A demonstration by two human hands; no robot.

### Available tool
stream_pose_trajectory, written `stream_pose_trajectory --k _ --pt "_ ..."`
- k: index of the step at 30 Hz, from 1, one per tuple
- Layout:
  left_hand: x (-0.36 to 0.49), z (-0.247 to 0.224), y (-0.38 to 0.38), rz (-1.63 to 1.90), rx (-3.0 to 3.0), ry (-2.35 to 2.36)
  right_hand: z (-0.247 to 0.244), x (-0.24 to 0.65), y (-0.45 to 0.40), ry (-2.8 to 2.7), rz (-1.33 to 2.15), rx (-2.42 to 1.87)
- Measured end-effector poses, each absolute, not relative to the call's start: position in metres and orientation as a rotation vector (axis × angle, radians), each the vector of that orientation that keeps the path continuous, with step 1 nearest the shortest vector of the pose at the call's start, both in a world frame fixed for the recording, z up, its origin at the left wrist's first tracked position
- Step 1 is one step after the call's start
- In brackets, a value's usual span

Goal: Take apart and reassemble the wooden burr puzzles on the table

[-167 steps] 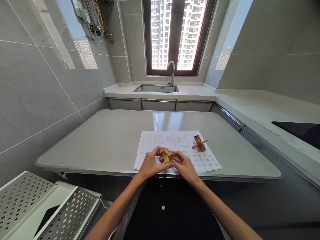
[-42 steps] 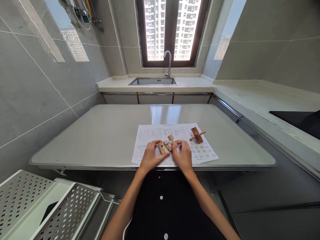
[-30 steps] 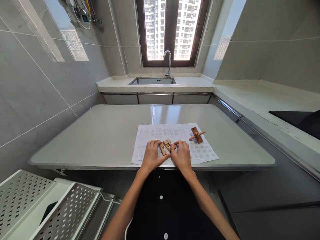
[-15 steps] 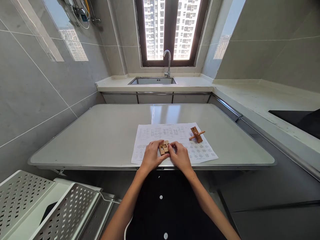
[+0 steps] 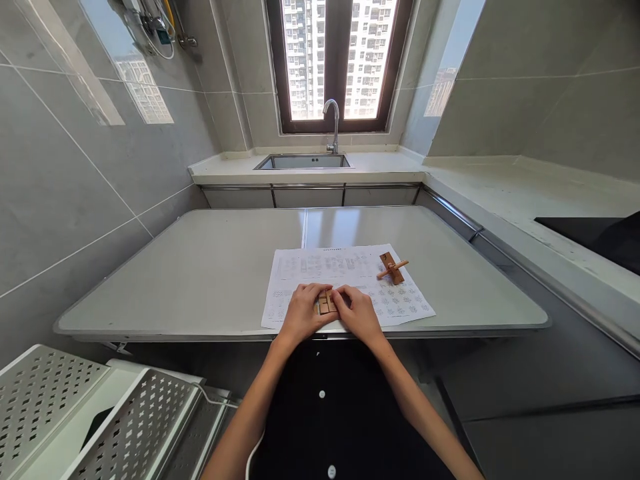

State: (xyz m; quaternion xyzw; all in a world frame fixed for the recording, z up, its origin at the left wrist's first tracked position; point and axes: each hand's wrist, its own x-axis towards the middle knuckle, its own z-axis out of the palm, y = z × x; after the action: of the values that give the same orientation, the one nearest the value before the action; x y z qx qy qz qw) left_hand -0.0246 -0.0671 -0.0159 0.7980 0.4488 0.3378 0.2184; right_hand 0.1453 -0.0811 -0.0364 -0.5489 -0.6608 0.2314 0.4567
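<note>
Between my two hands is a small wooden block puzzle [image 5: 325,303], light brown with several fitted pieces. My left hand [image 5: 303,311] is closed round its left side, with fingers over the far edge and the thumb along the near edge. At the right side, my right hand [image 5: 358,315] grips it with curled fingers, which hide part of that side. Beneath the puzzle lies a white printed sheet [image 5: 290,280] with rows of small line drawings. Farther right on the sheet rests a brown wooden plate [image 5: 387,261] with a thin wooden stick [image 5: 393,269] crossing it at an angle.
The sheet lies on a pale table [image 5: 190,273] whose front edge is close to my body. Behind it are a sink [image 5: 305,162] and faucet [image 5: 335,123]. A white perforated rack [image 5: 145,427] stands low at the left; a counter [image 5: 560,187] runs along the right.
Both hands have closed in farther over the wooden puzzle, so less of it shows. The puzzle has turned slightly and sits a little nearer to me. The plate and stick stay put on the sheet.
</note>
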Motion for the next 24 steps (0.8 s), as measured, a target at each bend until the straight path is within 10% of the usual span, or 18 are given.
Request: stream_pose_trajectory --k 24 --pt "-0.076 -0.015 0.02 0.878 2.297 1.41 -0.036 0.146 -0.08 -1.519 0.569 -1.337"
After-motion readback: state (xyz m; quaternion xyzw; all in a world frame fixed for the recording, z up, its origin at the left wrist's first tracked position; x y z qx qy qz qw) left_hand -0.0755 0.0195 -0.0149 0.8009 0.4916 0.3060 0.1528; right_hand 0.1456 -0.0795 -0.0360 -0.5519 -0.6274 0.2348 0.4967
